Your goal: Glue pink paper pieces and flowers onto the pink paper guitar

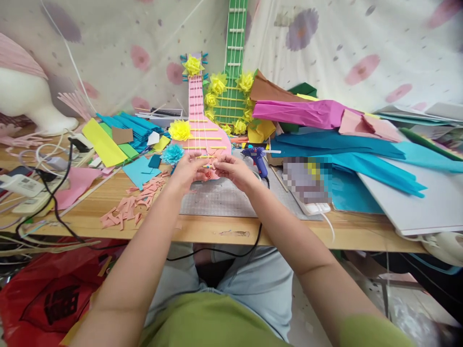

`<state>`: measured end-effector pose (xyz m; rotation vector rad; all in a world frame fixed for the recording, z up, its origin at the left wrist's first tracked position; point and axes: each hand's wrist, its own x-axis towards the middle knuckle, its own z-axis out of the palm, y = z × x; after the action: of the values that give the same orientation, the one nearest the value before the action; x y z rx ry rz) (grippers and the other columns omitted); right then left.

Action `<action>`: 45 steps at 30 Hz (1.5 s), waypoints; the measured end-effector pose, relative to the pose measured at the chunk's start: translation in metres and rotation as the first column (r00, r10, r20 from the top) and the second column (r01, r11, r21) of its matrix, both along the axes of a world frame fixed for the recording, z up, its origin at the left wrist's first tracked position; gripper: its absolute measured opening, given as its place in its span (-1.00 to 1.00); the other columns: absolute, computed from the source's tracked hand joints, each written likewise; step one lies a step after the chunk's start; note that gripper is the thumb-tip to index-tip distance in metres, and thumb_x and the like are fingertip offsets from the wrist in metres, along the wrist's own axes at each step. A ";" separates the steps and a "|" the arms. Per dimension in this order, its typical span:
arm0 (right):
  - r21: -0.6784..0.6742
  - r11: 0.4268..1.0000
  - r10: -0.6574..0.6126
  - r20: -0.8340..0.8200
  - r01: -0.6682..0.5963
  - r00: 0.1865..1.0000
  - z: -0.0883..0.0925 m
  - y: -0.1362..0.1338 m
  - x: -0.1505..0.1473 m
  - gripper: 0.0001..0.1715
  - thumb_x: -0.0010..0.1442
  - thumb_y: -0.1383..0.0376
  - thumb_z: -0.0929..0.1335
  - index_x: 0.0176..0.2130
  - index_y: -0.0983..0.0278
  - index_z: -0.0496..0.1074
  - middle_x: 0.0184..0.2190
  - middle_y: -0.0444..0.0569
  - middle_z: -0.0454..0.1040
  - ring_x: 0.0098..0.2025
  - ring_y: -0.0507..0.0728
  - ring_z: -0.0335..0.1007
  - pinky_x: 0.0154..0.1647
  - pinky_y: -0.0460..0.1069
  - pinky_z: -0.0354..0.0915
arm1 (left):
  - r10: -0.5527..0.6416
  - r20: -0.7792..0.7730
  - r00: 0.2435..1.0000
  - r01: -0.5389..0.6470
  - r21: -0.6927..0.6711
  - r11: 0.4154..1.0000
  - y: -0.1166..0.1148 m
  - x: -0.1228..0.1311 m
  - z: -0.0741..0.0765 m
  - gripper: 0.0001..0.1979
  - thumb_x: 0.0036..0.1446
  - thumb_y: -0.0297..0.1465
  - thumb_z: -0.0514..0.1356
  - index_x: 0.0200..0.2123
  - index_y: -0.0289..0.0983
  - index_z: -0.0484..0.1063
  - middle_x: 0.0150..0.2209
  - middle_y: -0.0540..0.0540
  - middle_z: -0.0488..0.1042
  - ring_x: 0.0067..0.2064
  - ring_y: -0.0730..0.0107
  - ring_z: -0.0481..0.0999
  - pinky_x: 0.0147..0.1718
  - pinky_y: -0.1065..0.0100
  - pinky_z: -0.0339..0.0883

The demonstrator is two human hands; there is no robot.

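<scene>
At the lower end of a pink paper lute (224,140), my left hand (190,172) and my right hand (234,171) meet fingertip to fingertip. The fingers of both are pinched. Something small and pinkish seems to lie between them, too small to make out. The lute leans back, with white strings, yellow strips, a yellow paper flower (180,130) and a blue paper flower (172,153) beside my left hand. Behind it a green paper lute (237,67) stands with yellow flowers around its body. A blue glue gun (257,159) lies just beyond my right hand.
Pink paper scraps (126,207) litter the table left of the grey cutting mat (224,202). Folded blue crepe paper (343,144) and magenta paper (300,112) pile up at right. Cables and a power strip (31,200) crowd the left, near a white mannequin head (25,99).
</scene>
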<state>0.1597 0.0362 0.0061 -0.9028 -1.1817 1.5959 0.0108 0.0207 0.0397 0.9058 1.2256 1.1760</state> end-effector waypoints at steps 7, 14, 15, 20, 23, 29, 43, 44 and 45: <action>0.047 0.996 0.072 0.044 -0.074 0.996 0.003 0.003 0.002 -0.67 -0.22 0.23 0.51 -0.45 0.26 0.36 -0.57 -0.24 0.40 -0.52 -0.07 0.27 -0.42 -0.11 0.20 | -0.245 -0.028 0.969 0.240 -0.118 0.964 0.002 -0.011 0.003 -0.72 -0.15 -0.42 0.37 -0.32 -0.32 0.42 -0.48 -0.07 0.51 -0.52 0.49 0.48 -0.62 0.52 0.25; 0.083 0.996 -0.026 0.070 0.020 0.997 0.001 0.005 0.003 -0.67 -0.18 0.27 0.49 -0.40 0.23 0.33 -0.57 -0.23 0.42 -0.51 -0.05 0.31 -0.44 -0.11 0.21 | 0.004 -0.115 0.993 -0.009 -0.039 0.999 0.005 0.004 -0.003 -0.63 -0.24 -0.55 0.38 -0.34 -0.27 0.31 -0.57 0.02 0.44 -0.63 0.53 0.38 -0.66 0.51 0.16; 0.059 0.995 -0.077 0.032 0.075 0.997 0.000 0.005 0.001 -0.66 -0.18 0.28 0.49 -0.39 0.23 0.32 -0.55 -0.22 0.43 -0.50 -0.05 0.32 -0.42 -0.11 0.22 | 0.053 -0.103 0.993 -0.054 -0.006 0.999 0.006 0.007 -0.004 -0.62 -0.25 -0.55 0.38 -0.35 -0.26 0.29 -0.56 0.03 0.44 -0.63 0.55 0.36 -0.66 0.52 0.14; -0.197 0.971 -0.170 -0.170 0.135 0.971 -0.005 -0.002 -0.014 -0.74 -0.12 0.27 0.47 -0.39 0.24 0.36 -0.46 -0.17 0.46 -0.44 -0.05 0.36 -0.33 -0.10 0.28 | 0.216 0.059 0.975 -0.221 0.090 0.971 0.009 0.018 -0.010 -0.62 -0.24 -0.61 0.34 -0.38 -0.26 0.22 -0.51 0.08 0.44 -0.58 0.60 0.37 -0.54 0.52 0.20; -0.234 0.960 -0.216 -0.261 0.155 0.941 -0.006 -0.005 -0.024 -0.78 -0.10 0.28 0.46 -0.42 0.24 0.37 -0.47 -0.18 0.45 -0.45 -0.06 0.34 -0.32 -0.11 0.28 | 0.262 0.096 0.960 -0.271 0.093 0.958 0.010 0.024 -0.013 -0.64 -0.18 -0.61 0.30 -0.36 -0.26 0.20 -0.51 0.10 0.43 -0.53 0.59 0.41 -0.46 0.50 0.25; -0.127 0.935 -0.352 -0.227 0.330 0.908 -0.008 0.005 -0.025 -0.82 -0.06 0.32 0.43 -0.48 0.26 0.32 -0.54 -0.23 0.38 -0.51 -0.10 0.26 -0.38 -0.15 0.25 | 0.225 -0.031 0.974 -0.213 0.222 0.952 0.015 0.022 -0.024 -0.63 -0.12 -0.54 0.29 -0.30 -0.23 0.16 -0.39 0.03 0.48 -0.44 0.52 0.46 -0.40 0.44 0.30; 0.273 0.916 -0.380 0.349 0.295 0.857 -0.033 0.024 0.018 -0.93 -0.08 0.38 0.33 -0.51 0.22 0.33 -0.63 -0.21 0.39 -0.54 0.00 0.34 -0.41 -0.05 0.28 | 0.370 -0.877 0.307 0.617 0.480 0.624 0.028 0.001 -0.069 -0.85 0.07 -0.44 0.12 -0.33 -0.22 0.48 -0.19 -0.17 0.54 -0.08 0.12 0.45 -0.05 0.11 0.26; 0.266 0.928 -0.350 0.390 0.260 0.852 -0.033 0.023 0.018 -0.93 -0.08 0.38 0.33 -0.51 0.22 0.33 -0.64 -0.21 0.39 -0.55 0.00 0.33 -0.41 -0.04 0.27 | 0.384 -0.869 0.313 0.608 0.494 0.622 0.028 -0.001 -0.069 -0.85 0.08 -0.44 0.11 -0.36 -0.22 0.49 -0.22 -0.17 0.55 -0.11 0.13 0.46 -0.07 0.12 0.27; 0.258 0.939 -0.322 0.429 0.227 0.844 -0.034 0.022 0.017 -0.93 -0.09 0.39 0.33 -0.52 0.22 0.33 -0.64 -0.21 0.39 -0.55 0.01 0.33 -0.41 -0.04 0.26 | 0.398 -0.860 0.321 0.601 0.509 0.616 0.027 -0.003 -0.069 -0.86 0.08 -0.43 0.11 -0.38 -0.22 0.48 -0.24 -0.17 0.55 -0.13 0.14 0.47 -0.08 0.13 0.28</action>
<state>0.1762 0.0581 -0.0277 -1.3052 -1.4329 1.0309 0.0076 0.0481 -0.0289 2.7083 1.4339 0.9832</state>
